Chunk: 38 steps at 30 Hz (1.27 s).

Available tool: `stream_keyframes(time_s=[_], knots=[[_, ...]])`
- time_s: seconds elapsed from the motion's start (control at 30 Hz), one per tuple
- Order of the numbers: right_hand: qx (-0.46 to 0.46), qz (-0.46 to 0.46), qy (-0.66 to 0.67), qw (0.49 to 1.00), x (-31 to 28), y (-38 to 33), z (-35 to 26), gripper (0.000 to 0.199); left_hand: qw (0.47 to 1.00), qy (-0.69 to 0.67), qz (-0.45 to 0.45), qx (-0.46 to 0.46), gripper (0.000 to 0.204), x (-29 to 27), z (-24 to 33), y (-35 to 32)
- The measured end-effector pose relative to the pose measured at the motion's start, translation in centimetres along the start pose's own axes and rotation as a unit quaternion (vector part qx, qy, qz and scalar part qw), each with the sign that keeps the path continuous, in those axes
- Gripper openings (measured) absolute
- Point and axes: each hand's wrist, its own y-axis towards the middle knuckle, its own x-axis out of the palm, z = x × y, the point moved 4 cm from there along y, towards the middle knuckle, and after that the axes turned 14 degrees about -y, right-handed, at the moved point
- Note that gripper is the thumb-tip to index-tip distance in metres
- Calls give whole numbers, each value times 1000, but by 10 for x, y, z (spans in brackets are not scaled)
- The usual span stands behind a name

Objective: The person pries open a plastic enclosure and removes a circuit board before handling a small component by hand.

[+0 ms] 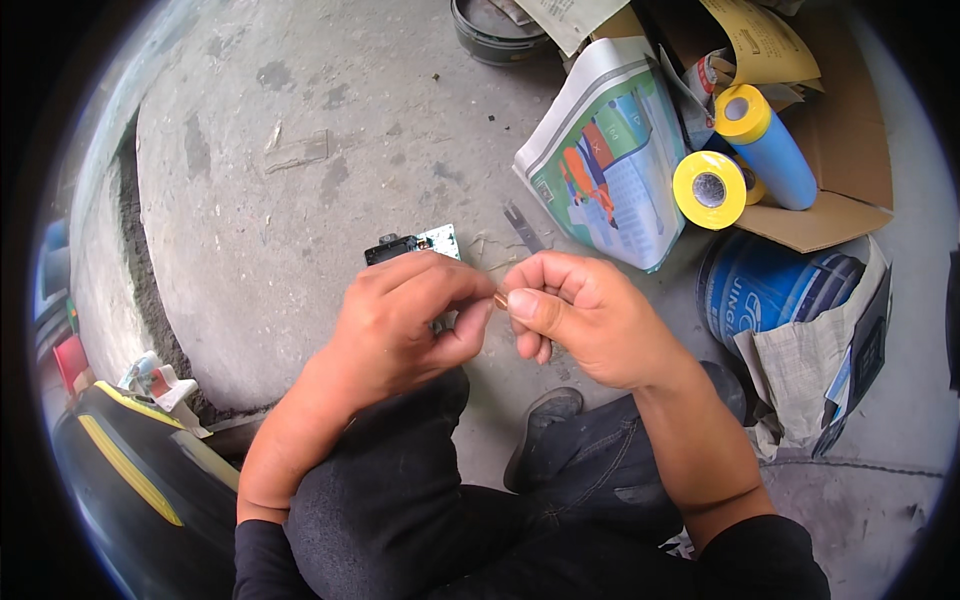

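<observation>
My left hand (410,310) is closed, its thumb and forefinger brought together near my right fingertips. From behind it juts a small circuit board (440,240) with a black plastic housing (392,248); a bit of green also shows below the fingers, so the board appears held in this hand. My right hand (590,315) pinches a small copper-coloured piece (501,299) between thumb and forefinger. The piece's far end meets the left fingertips, and its kind is too small to tell. Beyond the hands, a flat grey strip with a forked end (522,228) lies on the floor.
Right of my hands stand a printed paper bag (615,150), yellow-and-blue rolls (765,150) by an open cardboard box (850,150), and a blue bucket (765,285). A dark round tub (497,35) is at the back. A black curved panel (130,480) lies at left.
</observation>
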Motion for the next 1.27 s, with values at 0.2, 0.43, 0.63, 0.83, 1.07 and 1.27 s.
stream_keyframes(time_s=[0.2, 0.43, 0.63, 0.83, 1.07, 1.27], knots=[[9, -23, 13, 1000, 1, -2, -2, 20, 997, -61, -38, -10, 19, -4, -1, -2], [32, -62, 86, 994, 1, -2, 5, 20, 996, -67, -56, -2, 17, -5, 1, -1], [33, -94, 143, 985, 2, 0, 9, 20, 994, -98, -27, -29, 18, -5, 2, -1], [29, -66, 147, 986, 1, 1, 10, 21, 993, -99, -57, -14, 17, -6, 0, 1], [3, -17, 26, 1000, 2, -2, -5, 24, 993, -104, -42, -29, 17, -7, -4, -3], [12, 12, -25, 1000, 2, -6, -6, 29, 993, -93, -49, -49, 16, -7, -2, -2]])
